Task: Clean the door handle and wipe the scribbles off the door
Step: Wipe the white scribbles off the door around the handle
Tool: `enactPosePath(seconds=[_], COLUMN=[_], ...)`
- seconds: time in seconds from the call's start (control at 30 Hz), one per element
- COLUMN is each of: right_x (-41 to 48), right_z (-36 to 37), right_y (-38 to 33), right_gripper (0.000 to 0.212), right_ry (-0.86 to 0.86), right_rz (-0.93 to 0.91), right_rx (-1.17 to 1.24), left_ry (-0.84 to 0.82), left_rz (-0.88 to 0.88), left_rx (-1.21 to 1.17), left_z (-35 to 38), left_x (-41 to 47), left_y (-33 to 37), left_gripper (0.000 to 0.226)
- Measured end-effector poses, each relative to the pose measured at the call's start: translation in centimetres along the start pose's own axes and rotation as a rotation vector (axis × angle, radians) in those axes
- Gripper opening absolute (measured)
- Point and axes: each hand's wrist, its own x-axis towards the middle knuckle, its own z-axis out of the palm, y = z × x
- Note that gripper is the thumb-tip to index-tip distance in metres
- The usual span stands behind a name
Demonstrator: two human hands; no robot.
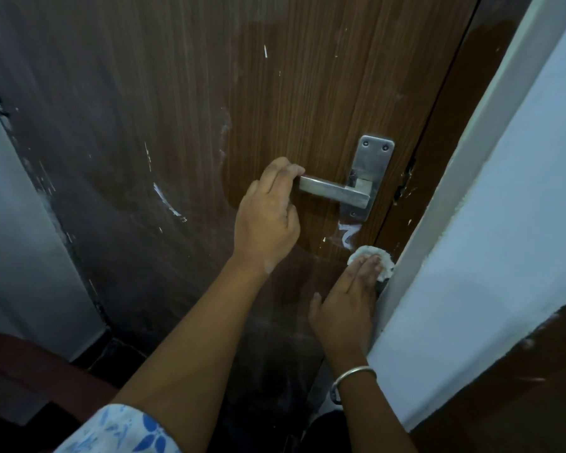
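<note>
Left hand (266, 217) gripped the door handle (334, 190); right hand (347, 302), fingers flat, pressed a white wad (371, 258) below the scribble (347, 235).

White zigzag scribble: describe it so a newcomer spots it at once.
On the brown wood-grain door, find the silver metal lever handle on its rectangular plate. The white zigzag scribble sits below that plate, above the crumpled white wad pressed by the right hand. Unlike the door's thin white streaks, it is thick and wavy.

L hand (265, 217) at handle (334, 191) tip; wad (370, 250) under R hand (343, 308), below handle.
</note>
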Motion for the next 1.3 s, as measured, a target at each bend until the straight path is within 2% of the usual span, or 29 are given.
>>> enactPosePath(seconds=[0.17, 0.3, 0.47, 0.63, 0.83, 0.93, 1.13, 1.3], right_x=[0.1, 0.3, 0.5, 0.8, 1.9, 1.9, 2.3, 2.7], right_z=[-0.2, -0.1, -0.2, -0.7, -0.9, -1.3, -2.2, -1.8], right_y=[-0.5, -1.9, -1.7, -0.9, -2.0, -1.7, -1.6, -4.0], right_gripper=[0.093, 0.086, 0.084, 0.092, 0.088, 0.088, 0.089, 0.091], right_ry=[-0.010, 0.016, 0.050, 0.083, 0.082, 0.110, 0.233, 0.169], right_rz=[-0.079, -0.279, -0.289, -0.132, -0.347, -0.315, -0.072, -0.136], right_rx=[-0.028, -0.006, -0.069, -0.034, -0.043, -0.061, 0.040, 0.024], left_ry=[0.000, -0.019, -0.052, -0.053, -0.055, -0.058, -0.086, -0.039], left_rz=[-0.011, -0.011, -0.014, -0.001, 0.002, -0.005, -0.006, -0.012], left_rx=[0.008, 0.009, 0.031, 0.018, -0.009, -0.003, 0.018, -0.015], left_z=[-0.1, 0.0, -0.5, -0.3, 0.0, -0.2, -0.5, 0.0], left_x=[0.0, 0.0, 0.0, 0.0, 0.0, 0.0, -0.1, 0.0], left_y=[0.1, 0.1, -0.1, -0.2, -0.3, -0.4, -0.2, 0.2], left_gripper=[0.049, 0.049, 0.053, 0.053, 0.053, 0.054, 0.055, 0.049])
